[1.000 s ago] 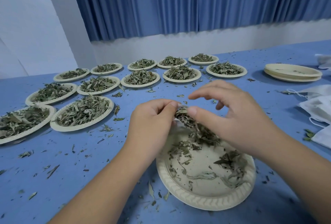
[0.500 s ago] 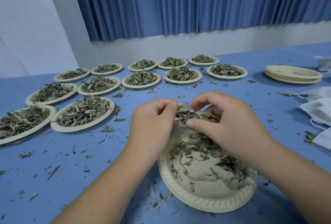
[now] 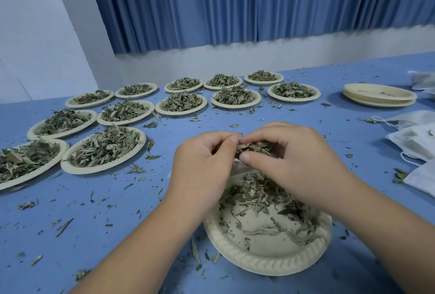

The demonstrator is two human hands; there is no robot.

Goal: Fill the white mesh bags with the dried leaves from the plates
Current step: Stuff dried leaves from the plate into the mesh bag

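A cream paper plate (image 3: pixel 263 264) lies right in front of me with a thin scatter of dried leaves (image 3: pixel 261 197) on it. Above its far rim my left hand (image 3: pixel 202 166) pinches the top edge of a white mesh bag (image 3: pixel 240 168), of which only a small strip shows between the hands. My right hand (image 3: pixel 299 162) grips a clump of dried leaves (image 3: pixel 253 146) with curled fingers and thumb, pressed against the bag's mouth.
Several plates heaped with dried leaves (image 3: pixel 103 150) stand in rows at the left and back. A stack of empty plates (image 3: pixel 379 95) sits at the back right. White mesh bags (image 3: pixel 416 143) lie at the right edge. Leaf crumbs litter the blue table (image 3: pixel 82 211).
My right hand closed its fingers over a clump of leaves and drew it up to the bag's mouth. The left hand stayed at the bag's edge.
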